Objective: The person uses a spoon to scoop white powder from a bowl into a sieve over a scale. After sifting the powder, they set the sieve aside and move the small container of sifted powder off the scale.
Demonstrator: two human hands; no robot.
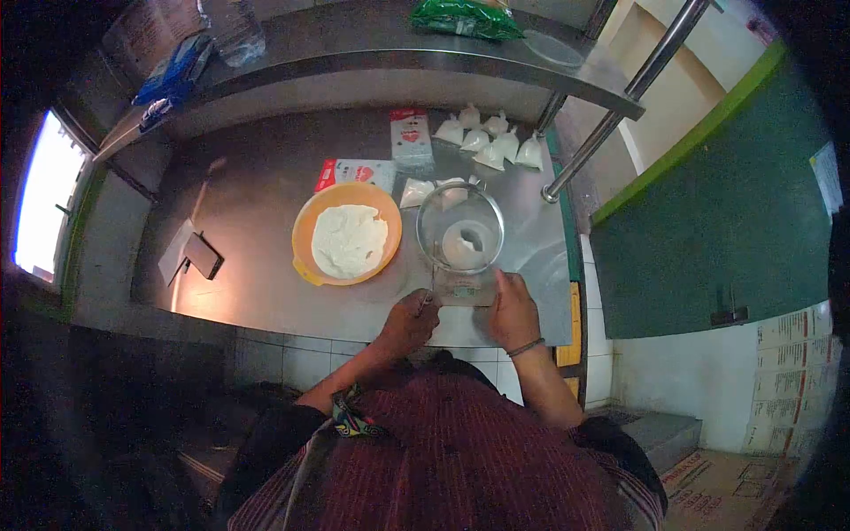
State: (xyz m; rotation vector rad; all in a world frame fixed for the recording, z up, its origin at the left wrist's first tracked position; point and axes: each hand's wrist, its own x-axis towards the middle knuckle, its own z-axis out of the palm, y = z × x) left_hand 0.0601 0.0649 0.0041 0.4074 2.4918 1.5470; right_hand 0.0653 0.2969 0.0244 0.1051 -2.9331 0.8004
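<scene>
A round metal-rimmed bowl or sieve (459,227) stands at the near middle of the steel table, with some white powder low inside it. Under its near side is a small flat scale (466,290). My right hand (515,311) is closed at the scale's right edge, thumb up; what it grips is unclear. To the left of the scale, my left hand (411,320) is closed round a small thin metal item too small to name. An orange bowl (303,237) with white powder (350,241) rests left of the sieve.
Several tied bags of white powder (496,150) and red-and-white packets (410,142) lie farther back. A dark phone-like object (204,255) is at the left. A steel shelf (372,64) with a post (611,115) overhangs the back.
</scene>
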